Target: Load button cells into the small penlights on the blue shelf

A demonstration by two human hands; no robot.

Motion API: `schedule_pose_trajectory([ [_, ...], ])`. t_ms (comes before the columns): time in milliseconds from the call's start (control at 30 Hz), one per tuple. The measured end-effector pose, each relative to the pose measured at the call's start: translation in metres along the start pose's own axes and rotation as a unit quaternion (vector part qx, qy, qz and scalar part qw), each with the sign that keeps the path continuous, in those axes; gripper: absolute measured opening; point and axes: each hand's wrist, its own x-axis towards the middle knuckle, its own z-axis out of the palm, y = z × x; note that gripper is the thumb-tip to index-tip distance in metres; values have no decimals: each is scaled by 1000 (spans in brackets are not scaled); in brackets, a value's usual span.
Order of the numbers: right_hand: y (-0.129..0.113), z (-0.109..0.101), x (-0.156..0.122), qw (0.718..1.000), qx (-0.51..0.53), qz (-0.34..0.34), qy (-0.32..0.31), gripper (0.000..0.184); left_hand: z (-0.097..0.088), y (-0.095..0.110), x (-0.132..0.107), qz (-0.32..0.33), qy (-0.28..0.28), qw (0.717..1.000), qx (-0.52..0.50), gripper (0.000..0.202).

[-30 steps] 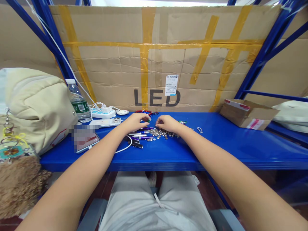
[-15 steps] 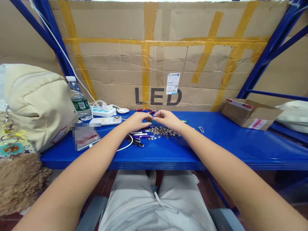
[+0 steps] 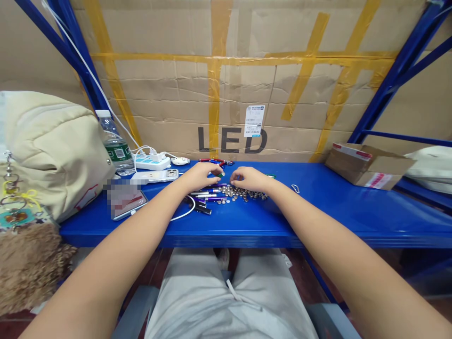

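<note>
My left hand (image 3: 204,175) is pinched around a small green tube (image 3: 221,175), of which only the end shows past the fingertips. To its right, my right hand (image 3: 251,179) hovers over the far part of a pile of small silvery discs (image 3: 243,194) that look like button cells. Its thumb and fingers are curled together at the tips; whatever may be between them is too small to make out. Left of the discs lie several slim pen-like tubes in silver, purple and black (image 3: 203,210). Red tubes (image 3: 212,161) lie behind my left hand, and a green one (image 3: 270,176) beyond my right.
On the blue table (image 3: 332,212) are a carabiner (image 3: 295,189) and an open cardboard box (image 3: 369,167) at right. At left stand a water bottle (image 3: 118,148), power strip (image 3: 152,161), phones (image 3: 155,176) with a white cable, and a cream bag (image 3: 60,150). A large carton (image 3: 169,103) walls the back.
My right hand has drawn away from the green tube, moving slightly right and down toward the discs. My left hand keeps the tube in nearly the same place.
</note>
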Motion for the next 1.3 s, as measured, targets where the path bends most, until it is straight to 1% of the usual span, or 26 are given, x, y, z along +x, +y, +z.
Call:
schedule_pose_trajectory([
  [133,-9,-1,0,998,-32,3,-54,19,-1,0,0,2,-6,1000,7,20],
  [200,-11,-2,0,997,-39,2,-66,19,-1,1,-1,1,-9,1000,4,20],
  [467,-1,2,2,997,-55,5,-54,20,-1,1,-1,-2,-17,1000,-1,21],
  [567,-4,4,3,998,-56,-3,-37,22,-2,1,-1,-3,-19,1000,1,22],
  [667,-9,6,5,997,-74,7,-30,23,-2,2,-1,-3,-21,1000,0,22],
  [833,-6,7,9,996,-64,30,-54,19,-3,5,-1,-10,-24,1000,1,21],
  [967,-2,7,10,996,-45,43,-59,15,-3,5,-1,-12,-27,1000,-6,22],
  [1133,-5,7,9,997,-20,36,-64,19,-3,5,-1,-4,-29,1000,1,20],
  [1300,-5,9,12,995,-4,66,-76,14,-3,6,-1,-9,-34,999,11,20],
])
